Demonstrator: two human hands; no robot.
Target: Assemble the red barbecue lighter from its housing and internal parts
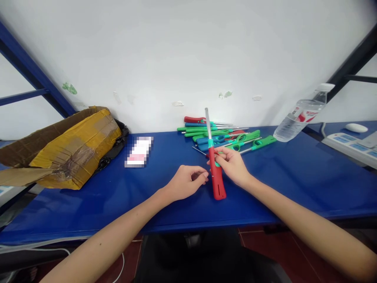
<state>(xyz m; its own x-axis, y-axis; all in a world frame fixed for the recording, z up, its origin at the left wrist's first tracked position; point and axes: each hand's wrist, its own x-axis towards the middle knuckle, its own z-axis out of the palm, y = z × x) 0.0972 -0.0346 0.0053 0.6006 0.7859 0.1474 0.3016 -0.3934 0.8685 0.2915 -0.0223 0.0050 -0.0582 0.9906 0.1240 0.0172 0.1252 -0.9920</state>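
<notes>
My right hand (pixel 234 165) is closed round the middle of a red gas lighter (pixel 216 179), its metal tube pointing up and away from me and its handle end low. Turquoise parts show at the collar and by the trigger. Just left of the handle is my left hand (pixel 185 182), fingers curled and thumb close to the fingertips, with nothing visible in it; it looks apart from the lighter. Behind the right hand lies a loose pile of gas lighters (pixel 206 131) in green, blue and red. A thin metal rod (pixel 199 150) shows beside the held lighter; its other end is hidden.
On the blue table (pixel 118 208), an open cardboard box (pixel 79 149) with yellow tape stands at left, by a blurred-out white item (pixel 139 152). A water bottle (pixel 300 116) stands at back right, near a white power strip (pixel 350 147). A white wall rises behind.
</notes>
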